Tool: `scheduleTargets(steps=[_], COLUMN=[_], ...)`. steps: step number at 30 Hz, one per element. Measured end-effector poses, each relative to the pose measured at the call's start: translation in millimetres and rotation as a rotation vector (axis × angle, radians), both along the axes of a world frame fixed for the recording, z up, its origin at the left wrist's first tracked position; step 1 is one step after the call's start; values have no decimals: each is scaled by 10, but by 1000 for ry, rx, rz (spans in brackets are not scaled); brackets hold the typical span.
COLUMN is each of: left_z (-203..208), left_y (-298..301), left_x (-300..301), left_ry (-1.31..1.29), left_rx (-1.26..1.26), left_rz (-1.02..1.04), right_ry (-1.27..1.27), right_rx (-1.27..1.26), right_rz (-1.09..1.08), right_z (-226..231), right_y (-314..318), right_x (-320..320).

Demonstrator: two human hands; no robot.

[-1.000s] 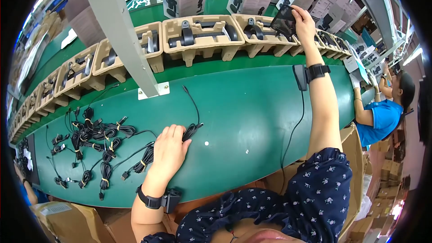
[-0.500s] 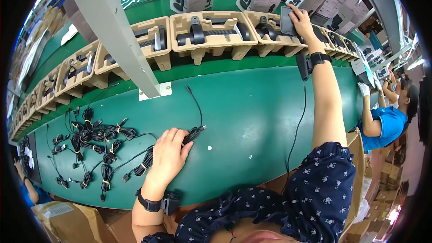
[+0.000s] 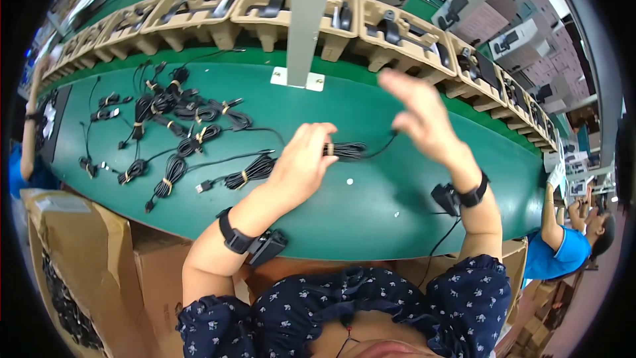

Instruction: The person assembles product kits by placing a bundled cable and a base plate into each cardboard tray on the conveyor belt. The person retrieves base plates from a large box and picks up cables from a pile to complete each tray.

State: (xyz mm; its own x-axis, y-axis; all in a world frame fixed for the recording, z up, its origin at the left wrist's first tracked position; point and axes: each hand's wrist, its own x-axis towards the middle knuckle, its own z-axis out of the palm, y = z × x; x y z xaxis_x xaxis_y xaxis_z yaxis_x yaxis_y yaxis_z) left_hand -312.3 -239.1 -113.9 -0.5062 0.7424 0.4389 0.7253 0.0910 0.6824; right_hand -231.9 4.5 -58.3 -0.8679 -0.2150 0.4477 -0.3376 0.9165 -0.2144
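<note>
My left hand (image 3: 301, 167) is closed around one end of a black cable bundle (image 3: 348, 151) tied with a pale band, just above the green table (image 3: 371, 225). The bundle's loose end trails right toward my right hand (image 3: 427, 119). That hand hovers over the table with fingers stretched and thumb apart, slightly blurred, and nothing shows in it. Left of my left hand lies a tangle of several banded black cables (image 3: 175, 109); one bundle (image 3: 248, 174) is close to my wrist.
A row of brown moulded trays (image 3: 411, 53) with black parts curves along the far side. One holds a dark flat rectangular piece (image 3: 488, 69). A grey post (image 3: 308, 33) stands bolted to the table. Cartons (image 3: 79, 232) are at lower left. A co-worker in blue (image 3: 566, 242) is at right.
My right hand has left the dark flat piece at the tray and come back toward my left hand. My left hand now grips the cable bundle. The whole view has shifted.
</note>
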Motion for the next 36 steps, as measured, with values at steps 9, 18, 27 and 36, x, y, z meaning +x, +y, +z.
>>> scheduleTargets(steps=[9, 18, 27, 36], left_z=[135, 62, 85, 528], left_y=[-11, 102, 42, -312], left_x=[38, 344, 145, 20], left_ry=[177, -732, -952, 290], left_rx=[401, -123, 245, -187], left_rz=[98, -625, -308, 131], right_ry=[-461, -178, -176, 134], right_rx=[-471, -1595, -286, -110], right_rz=[-250, -28, 37, -467], right_z=[172, 433, 37, 113], right_y=[-681, -989, -839, 120], right_x=[128, 50, 401, 377])
